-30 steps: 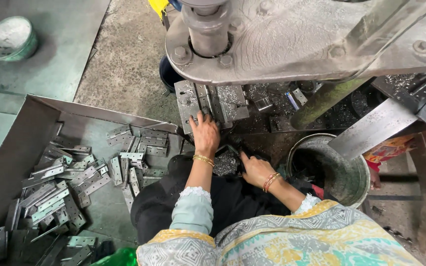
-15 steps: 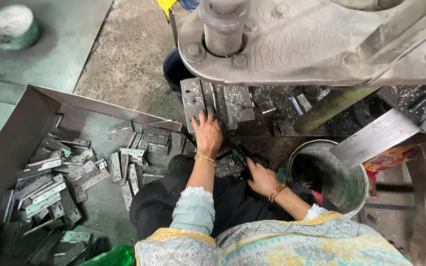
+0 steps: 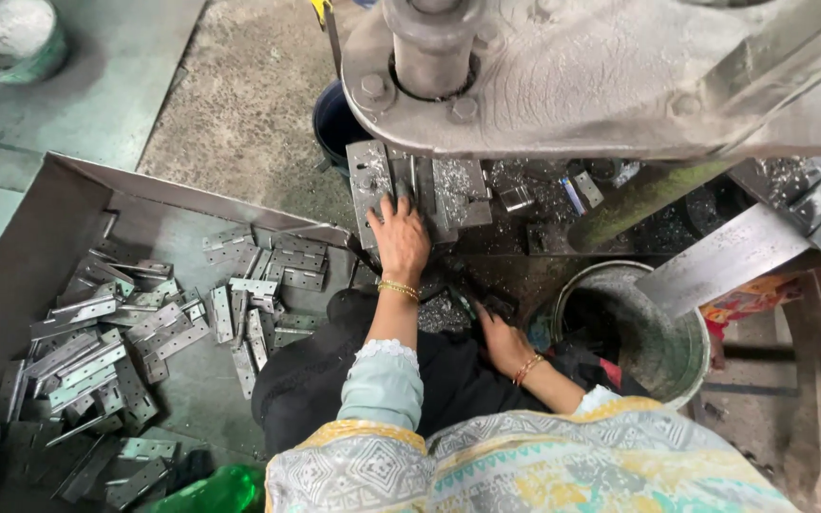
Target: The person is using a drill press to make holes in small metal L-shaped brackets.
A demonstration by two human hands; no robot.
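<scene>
Left hand (image 3: 399, 242) flat on the grey die plate (image 3: 372, 185) under the press ram (image 3: 432, 52), fingers spread, gripping nothing. Right hand (image 3: 501, 337) low beside the metal bucket (image 3: 681, 366); grip state unclear, fingers hidden. Loose hinge plates (image 3: 125, 332) heaped in the steel tray (image 3: 11, 256), left of the lap.

grey metal hinges (image 3: 97, 351), green bottle (image 3: 216, 489), gold bangles (image 3: 398, 289)
</scene>
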